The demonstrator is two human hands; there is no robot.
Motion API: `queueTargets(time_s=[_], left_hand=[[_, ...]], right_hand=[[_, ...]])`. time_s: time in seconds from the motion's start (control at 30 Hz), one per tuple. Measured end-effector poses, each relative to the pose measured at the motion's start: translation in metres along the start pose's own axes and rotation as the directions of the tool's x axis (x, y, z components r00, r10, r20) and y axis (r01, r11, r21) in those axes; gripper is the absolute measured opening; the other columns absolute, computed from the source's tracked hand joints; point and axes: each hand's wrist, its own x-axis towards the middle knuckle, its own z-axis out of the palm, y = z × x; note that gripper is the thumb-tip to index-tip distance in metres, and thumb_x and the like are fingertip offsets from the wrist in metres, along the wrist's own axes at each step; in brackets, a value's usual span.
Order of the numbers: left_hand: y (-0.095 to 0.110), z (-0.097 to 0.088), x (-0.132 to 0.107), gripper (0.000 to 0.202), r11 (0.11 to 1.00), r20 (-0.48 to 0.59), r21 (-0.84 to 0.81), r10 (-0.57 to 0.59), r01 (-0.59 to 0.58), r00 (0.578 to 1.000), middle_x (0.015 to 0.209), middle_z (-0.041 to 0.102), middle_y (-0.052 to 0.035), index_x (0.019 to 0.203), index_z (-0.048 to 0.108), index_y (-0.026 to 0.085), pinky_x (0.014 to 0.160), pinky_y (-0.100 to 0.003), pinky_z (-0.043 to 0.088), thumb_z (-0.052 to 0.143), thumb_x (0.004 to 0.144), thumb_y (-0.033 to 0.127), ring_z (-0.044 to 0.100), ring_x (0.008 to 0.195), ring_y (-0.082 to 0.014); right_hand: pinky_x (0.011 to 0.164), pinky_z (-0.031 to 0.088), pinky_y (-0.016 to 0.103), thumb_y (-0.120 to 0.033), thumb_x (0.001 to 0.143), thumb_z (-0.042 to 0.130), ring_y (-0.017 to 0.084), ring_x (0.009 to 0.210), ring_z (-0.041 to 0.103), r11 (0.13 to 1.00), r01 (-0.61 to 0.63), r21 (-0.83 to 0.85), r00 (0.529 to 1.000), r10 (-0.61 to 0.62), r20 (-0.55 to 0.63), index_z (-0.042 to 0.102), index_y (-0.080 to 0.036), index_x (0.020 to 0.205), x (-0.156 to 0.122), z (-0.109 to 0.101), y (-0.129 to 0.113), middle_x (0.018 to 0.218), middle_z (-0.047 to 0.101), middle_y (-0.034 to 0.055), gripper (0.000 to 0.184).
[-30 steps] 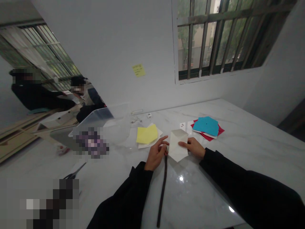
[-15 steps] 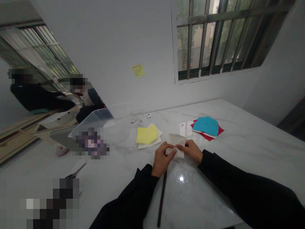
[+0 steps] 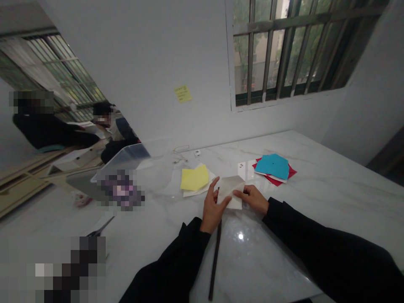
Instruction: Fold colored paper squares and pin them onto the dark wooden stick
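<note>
A small sheet of off-white paper [image 3: 232, 185] with a crease across it is held up between my two hands, just above the table. My left hand [image 3: 213, 207] grips its left side, thumb on the front and index finger raised at the edge. From the right, my right hand [image 3: 255, 198] pinches the paper, its thumb and fingertips near the middle. Below my left wrist a thin dark strip [image 3: 215, 263] lies on the table. Beyond my left hand are yellow paper [image 3: 194, 177] and white sheets underneath it.
Blue paper pieces [image 3: 273, 166] lie on red and white ones at the right. A clear plastic bin [image 3: 126, 158] stands left, and scissors [image 3: 99, 229] lie nearer on the marble-patterned table [image 3: 331, 189]. Two people sit in the far left background. A yellow note [image 3: 183, 94] sticks to the wall.
The paper has opened flatter and turned more toward me. My left fingers have spread and moved from the middle to its left edge. My right hand has hardly moved.
</note>
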Motion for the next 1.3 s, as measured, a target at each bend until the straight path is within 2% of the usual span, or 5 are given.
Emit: queueTargets(time_s=[0.1,0.2,0.3,1.03,1.3], left_hand=[[-0.002,-0.002,0.002,0.078,1.000,-0.028,0.019,-0.011,0.011,1.000,0.111,0.070,-0.0111,0.140,0.038,0.019,0.082,-0.035,0.056,0.076,0.074,0.034,0.069,0.096,-0.0243],[-0.004,-0.003,0.003,0.055,0.997,-0.042,0.073,-0.023,0.027,0.999,0.107,0.072,-0.0113,0.120,0.059,0.014,0.080,-0.034,0.055,0.076,0.072,0.038,0.069,0.095,-0.0254],[-0.004,-0.004,0.004,0.041,0.995,-0.022,0.098,-0.033,0.035,0.999,0.103,0.073,-0.0102,0.105,0.068,0.013,0.079,-0.034,0.055,0.073,0.075,0.041,0.068,0.094,-0.0261],[-0.003,-0.006,0.004,0.036,0.992,-0.042,0.095,-0.076,0.079,0.996,0.093,0.074,-0.0064,0.096,0.074,0.014,0.069,-0.028,0.051,0.071,0.077,0.044,0.066,0.080,-0.0212],[-0.004,-0.016,0.012,0.038,0.991,-0.179,0.080,-0.089,0.105,0.980,0.070,0.067,-0.0020,0.075,0.072,0.013,0.058,-0.023,0.043,0.071,0.073,0.050,0.057,0.064,-0.0140]], right_hand=[[0.075,0.054,0.035,-0.059,0.078,0.064,0.026,0.083,0.069,1.000,0.000,0.008,1.000,0.000,-0.030,0.073,-0.013,0.098,0.000,-0.001,0.000,0.096,0.075,0.0098,0.052],[0.075,0.054,0.035,-0.058,0.077,0.066,0.026,0.082,0.070,1.000,-0.008,-0.007,0.999,0.007,-0.046,0.074,-0.013,0.095,-0.001,0.000,-0.001,0.094,0.075,0.0098,0.050],[0.073,0.054,0.034,-0.058,0.076,0.067,0.026,0.080,0.070,1.000,-0.010,-0.021,0.998,0.009,-0.055,0.075,-0.013,0.093,-0.002,0.000,-0.003,0.092,0.076,0.0091,0.048],[0.072,0.054,0.032,-0.050,0.077,0.069,0.025,0.082,0.069,0.993,0.004,-0.121,0.999,0.002,0.049,0.074,-0.012,0.096,-0.003,0.001,-0.003,0.093,0.075,0.0088,0.043],[0.073,0.054,0.031,-0.044,0.075,0.073,0.023,0.083,0.069,0.995,-0.008,-0.101,0.982,0.027,0.189,0.074,-0.013,0.098,-0.004,-0.002,0.001,0.092,0.075,0.0064,0.039]])
